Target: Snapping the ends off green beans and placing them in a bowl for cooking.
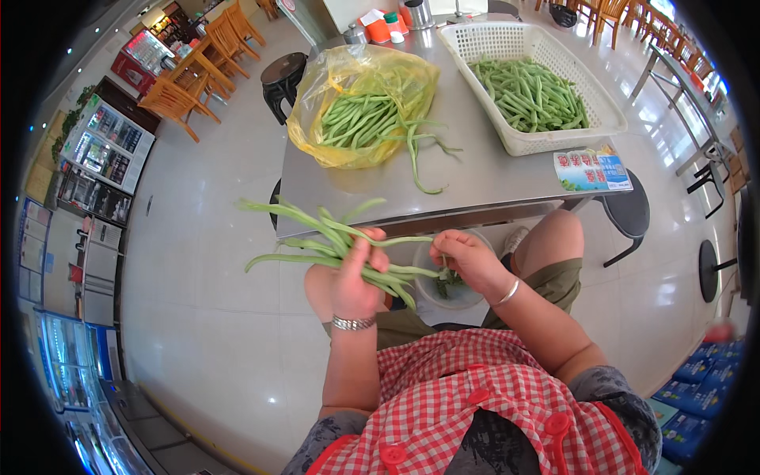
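Observation:
My left hand, with a metal watch band at its wrist, grips a loose bunch of long green beans in front of the table edge. My right hand, a silver bangle at its wrist, pinches the tip of one bean from that bunch. Beneath it a clear plastic bin on the floor holds dark green scraps. On the steel table, a yellow plastic bag lies open around more long beans, a few of them spilling out to the right. A white perforated basket holds shorter bean pieces.
The stainless steel table bears a printed sticker at its right corner. Orange containers and a metal pot stand at its far edge. Black stools flank it. My knees are below the near edge.

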Demonstrator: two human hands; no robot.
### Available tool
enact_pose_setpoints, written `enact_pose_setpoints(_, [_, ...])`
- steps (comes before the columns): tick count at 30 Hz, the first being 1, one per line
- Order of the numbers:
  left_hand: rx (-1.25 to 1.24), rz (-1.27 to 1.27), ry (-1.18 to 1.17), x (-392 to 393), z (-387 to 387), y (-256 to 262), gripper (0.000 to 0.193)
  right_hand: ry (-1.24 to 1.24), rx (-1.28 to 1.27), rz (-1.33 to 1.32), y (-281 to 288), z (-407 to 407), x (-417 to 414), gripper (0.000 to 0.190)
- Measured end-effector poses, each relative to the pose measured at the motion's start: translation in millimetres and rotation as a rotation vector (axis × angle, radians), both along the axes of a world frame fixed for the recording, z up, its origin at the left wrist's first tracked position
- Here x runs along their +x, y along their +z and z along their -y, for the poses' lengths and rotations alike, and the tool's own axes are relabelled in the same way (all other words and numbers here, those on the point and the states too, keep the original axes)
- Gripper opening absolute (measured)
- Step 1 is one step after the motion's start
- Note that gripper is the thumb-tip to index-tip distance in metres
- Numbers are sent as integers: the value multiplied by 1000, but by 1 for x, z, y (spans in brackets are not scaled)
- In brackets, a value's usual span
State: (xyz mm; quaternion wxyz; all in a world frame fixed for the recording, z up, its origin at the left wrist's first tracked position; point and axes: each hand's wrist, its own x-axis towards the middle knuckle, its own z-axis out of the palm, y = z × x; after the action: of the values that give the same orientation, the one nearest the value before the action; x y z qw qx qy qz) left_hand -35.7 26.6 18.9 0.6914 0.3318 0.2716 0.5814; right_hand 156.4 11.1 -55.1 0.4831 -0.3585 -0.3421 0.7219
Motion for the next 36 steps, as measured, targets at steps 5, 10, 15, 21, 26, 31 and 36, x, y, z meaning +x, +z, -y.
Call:
enact_pose_setpoints(5, [54,-111,-247,29,26,-27,12,-438,-357,-282,-18,-13,-13,10])
enact_pose_setpoints(10, [-144,-135,-147,27,19,-29,11,-182,-288,-207,-25,-5,6,15])
enact_pose_setpoints(15, [-268,17,-90,22,5,-35,9,-112,371,523,-10,3,16,29])
enact_pose_setpoints(21, [-269,-87,-101,21,6,-36,11,300,231,465,24,3,13,22])
enact_pose_setpoints(26, [-174,-18,-6,8,-2,-42,13,66,258,441,7,11,5,18])
enact_pose_setpoints(31, [-67,-170,90,25,0,-30,11,-61,167,465,10,10,7,13])
enact_pose_setpoints(36, [54,-388,252,13,2,-40,9,-217,524,791,18,10,-3,16])
